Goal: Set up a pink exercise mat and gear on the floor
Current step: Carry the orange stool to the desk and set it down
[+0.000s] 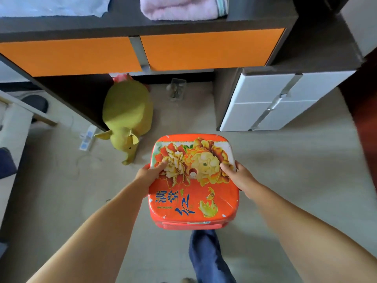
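Observation:
A red plastic stool (193, 193) with yellow and orange flowers and blue characters printed on its seat is held above the floor in front of me. My left hand (150, 172) grips its left edge, thumb on the seat. My right hand (238, 176) grips the right edge the same way. A folded pink towel (179, 7) lies on the desk top at the far edge. No pink mat is in view.
A dark desk with orange drawer fronts (204, 50) stands ahead, with a white drawer cabinet (275, 101) at its right. A yellow-green plush elephant (126, 117) lies on the floor beneath the desk, beside a power strip (86, 139). My leg in blue trousers (208, 258) is below the stool.

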`<action>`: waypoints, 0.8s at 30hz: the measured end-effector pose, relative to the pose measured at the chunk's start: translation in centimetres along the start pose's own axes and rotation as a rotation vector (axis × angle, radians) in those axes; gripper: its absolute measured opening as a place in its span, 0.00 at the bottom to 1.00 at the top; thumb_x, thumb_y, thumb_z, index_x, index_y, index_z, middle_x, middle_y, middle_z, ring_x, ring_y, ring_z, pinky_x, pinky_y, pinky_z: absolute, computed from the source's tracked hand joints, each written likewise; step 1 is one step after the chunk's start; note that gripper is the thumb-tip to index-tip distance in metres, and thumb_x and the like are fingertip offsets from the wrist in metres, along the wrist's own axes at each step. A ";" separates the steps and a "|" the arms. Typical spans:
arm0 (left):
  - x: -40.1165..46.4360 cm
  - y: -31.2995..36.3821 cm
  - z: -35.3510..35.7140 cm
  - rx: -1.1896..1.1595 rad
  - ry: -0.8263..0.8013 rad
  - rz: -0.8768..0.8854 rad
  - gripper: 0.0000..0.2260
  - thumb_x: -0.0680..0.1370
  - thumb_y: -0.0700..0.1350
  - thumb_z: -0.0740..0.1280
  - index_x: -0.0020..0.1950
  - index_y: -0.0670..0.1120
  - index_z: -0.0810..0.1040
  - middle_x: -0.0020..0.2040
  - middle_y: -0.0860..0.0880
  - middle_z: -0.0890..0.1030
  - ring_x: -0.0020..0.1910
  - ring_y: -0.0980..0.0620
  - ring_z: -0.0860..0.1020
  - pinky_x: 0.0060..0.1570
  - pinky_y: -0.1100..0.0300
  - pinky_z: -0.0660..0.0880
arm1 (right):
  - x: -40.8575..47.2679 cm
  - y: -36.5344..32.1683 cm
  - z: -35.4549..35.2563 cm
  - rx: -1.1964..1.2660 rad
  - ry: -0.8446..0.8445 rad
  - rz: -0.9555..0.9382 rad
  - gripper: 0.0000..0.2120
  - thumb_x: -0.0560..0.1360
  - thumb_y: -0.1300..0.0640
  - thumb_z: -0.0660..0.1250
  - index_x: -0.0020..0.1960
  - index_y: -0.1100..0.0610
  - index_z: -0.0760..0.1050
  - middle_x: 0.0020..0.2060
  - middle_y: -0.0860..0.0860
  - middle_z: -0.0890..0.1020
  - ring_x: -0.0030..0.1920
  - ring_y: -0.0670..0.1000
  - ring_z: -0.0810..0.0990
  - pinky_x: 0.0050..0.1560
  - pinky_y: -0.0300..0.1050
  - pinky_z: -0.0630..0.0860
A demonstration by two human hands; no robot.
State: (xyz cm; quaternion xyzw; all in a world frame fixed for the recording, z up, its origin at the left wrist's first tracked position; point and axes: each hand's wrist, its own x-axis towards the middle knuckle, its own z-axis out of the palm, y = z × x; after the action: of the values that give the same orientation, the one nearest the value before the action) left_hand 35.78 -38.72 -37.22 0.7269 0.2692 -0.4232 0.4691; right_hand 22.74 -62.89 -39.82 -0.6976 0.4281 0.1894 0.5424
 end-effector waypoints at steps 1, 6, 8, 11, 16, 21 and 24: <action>1.2 0.7 0.2 -0.015 0.000 -0.001 0.26 0.71 0.55 0.73 0.64 0.44 0.73 0.43 0.45 0.82 0.38 0.47 0.82 0.33 0.54 0.79 | 1.4 -0.6 0.0 -0.003 -0.003 0.006 0.24 0.74 0.37 0.63 0.64 0.50 0.72 0.51 0.50 0.81 0.54 0.55 0.81 0.56 0.50 0.78; 7.2 3.2 1.1 -0.038 0.031 0.003 0.22 0.71 0.55 0.73 0.60 0.46 0.74 0.48 0.45 0.82 0.41 0.46 0.82 0.42 0.52 0.79 | 8.5 -2.4 0.7 -0.008 -0.006 0.016 0.26 0.73 0.37 0.64 0.66 0.49 0.70 0.55 0.51 0.81 0.55 0.55 0.81 0.54 0.49 0.78; 10.4 3.6 1.1 -0.054 0.060 0.021 0.21 0.71 0.54 0.74 0.59 0.46 0.76 0.50 0.44 0.82 0.43 0.45 0.82 0.47 0.52 0.78 | 11.6 -2.6 1.6 0.020 0.004 -0.002 0.23 0.73 0.39 0.67 0.63 0.49 0.73 0.54 0.52 0.83 0.53 0.55 0.82 0.56 0.51 0.79; 14.7 4.2 1.1 -0.073 0.081 0.043 0.19 0.71 0.54 0.74 0.57 0.47 0.76 0.49 0.43 0.83 0.42 0.45 0.82 0.49 0.51 0.79 | 15.7 -2.8 2.9 0.034 0.010 -0.007 0.23 0.72 0.39 0.68 0.63 0.47 0.74 0.53 0.50 0.84 0.51 0.53 0.83 0.57 0.53 0.79; 20.5 4.1 1.5 -0.084 0.095 0.054 0.23 0.71 0.55 0.74 0.62 0.47 0.75 0.53 0.43 0.83 0.50 0.42 0.83 0.55 0.45 0.79 | 20.7 -1.9 5.1 0.068 0.017 -0.008 0.24 0.73 0.41 0.68 0.65 0.48 0.73 0.54 0.49 0.83 0.52 0.53 0.83 0.57 0.51 0.79; 22.6 4.2 1.9 -0.088 0.075 0.036 0.24 0.72 0.54 0.73 0.65 0.48 0.74 0.54 0.43 0.82 0.45 0.44 0.82 0.51 0.50 0.79 | 22.5 -1.2 5.7 0.076 0.021 0.014 0.22 0.73 0.42 0.68 0.65 0.48 0.73 0.55 0.50 0.83 0.53 0.53 0.83 0.57 0.52 0.79; 23.1 3.8 1.9 -0.073 0.075 0.015 0.25 0.72 0.55 0.73 0.66 0.49 0.73 0.53 0.45 0.82 0.45 0.45 0.81 0.48 0.52 0.78 | 22.8 -0.8 5.9 0.061 0.010 0.025 0.22 0.73 0.41 0.67 0.65 0.47 0.72 0.55 0.50 0.83 0.53 0.54 0.82 0.58 0.54 0.79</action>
State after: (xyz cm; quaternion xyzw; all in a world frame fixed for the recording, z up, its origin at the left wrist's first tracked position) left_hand 49.56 -42.16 -55.98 0.7266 0.2963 -0.3819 0.4882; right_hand 37.36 -66.34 -57.97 -0.6764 0.4450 0.1794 0.5588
